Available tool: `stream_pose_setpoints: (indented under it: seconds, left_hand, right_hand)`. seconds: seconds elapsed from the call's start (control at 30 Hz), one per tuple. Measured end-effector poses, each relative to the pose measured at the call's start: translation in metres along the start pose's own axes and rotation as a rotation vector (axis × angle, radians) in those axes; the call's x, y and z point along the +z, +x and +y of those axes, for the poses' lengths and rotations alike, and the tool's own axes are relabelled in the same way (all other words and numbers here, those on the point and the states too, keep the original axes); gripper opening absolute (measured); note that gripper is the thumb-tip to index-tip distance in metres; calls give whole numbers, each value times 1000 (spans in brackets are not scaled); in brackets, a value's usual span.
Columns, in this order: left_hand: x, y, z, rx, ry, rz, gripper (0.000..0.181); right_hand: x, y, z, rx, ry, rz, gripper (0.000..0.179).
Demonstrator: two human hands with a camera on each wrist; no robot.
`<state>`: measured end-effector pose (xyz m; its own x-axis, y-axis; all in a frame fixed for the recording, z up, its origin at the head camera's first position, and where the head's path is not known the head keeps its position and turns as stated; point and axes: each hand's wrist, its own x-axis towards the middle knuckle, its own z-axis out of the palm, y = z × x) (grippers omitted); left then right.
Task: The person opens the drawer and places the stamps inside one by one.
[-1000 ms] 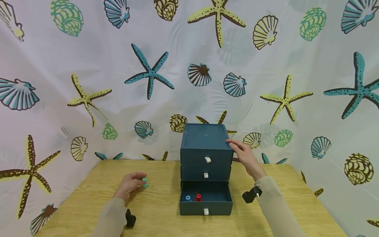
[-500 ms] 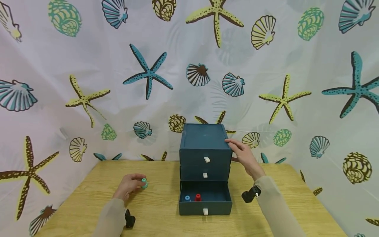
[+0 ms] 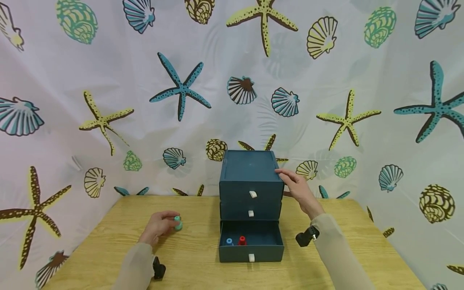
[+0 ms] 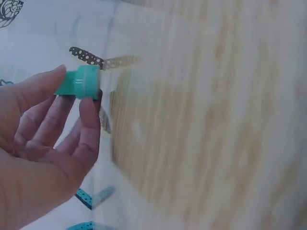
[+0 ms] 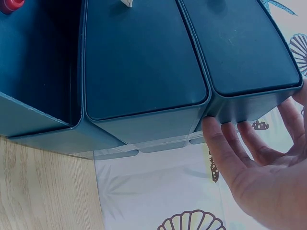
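Observation:
My left hand [image 3: 159,227] pinches a small turquoise stepped cylinder [image 4: 84,82], narrow at one end and wider at the other. The thumb is at its narrow end in the left wrist view, with a finger against the wide end. In the head view it is at or just above the table; I cannot tell if it touches. My right hand [image 3: 299,191] rests at the upper right edge of a dark blue drawer unit [image 3: 250,167], its fingertips [image 5: 209,125] against the side. The bottom drawer [image 3: 250,253] is pulled out, with a blue cylinder [image 3: 229,241] and a red cylinder [image 3: 242,240] inside.
The wooden table [image 3: 203,270] carries the drawer unit near its middle. Above the pulled-out drawer, the two upper drawers are pushed in, each with a white tab [image 3: 252,194]. A white curtain [image 3: 217,48] printed with shells and starfish hangs behind and at both sides.
Very little differs. The turquoise cylinder in my left hand has shifted slightly right relative to the table. My right hand stays at the drawer unit, and the head view has moved a trifle.

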<state>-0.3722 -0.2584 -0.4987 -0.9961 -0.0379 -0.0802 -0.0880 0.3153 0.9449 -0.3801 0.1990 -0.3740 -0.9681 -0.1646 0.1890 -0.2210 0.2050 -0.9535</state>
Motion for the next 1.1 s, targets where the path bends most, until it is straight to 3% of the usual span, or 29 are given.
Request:
stream_pose_setpoints:
  seconds: [0.5,0.77,1.1]
  left_hand:
    - [21,-10,27,139,17,-13,43]
    - [42,-17,39,225,25,23,38]
    - [63,-26,51,227,5,7,35]
  right_hand:
    - [1,1,-4,2,2,-7,44]
    - [-1,3,-4,-18,0,-17,45]
    - [-1,-1,-1,3,6,-17,45]
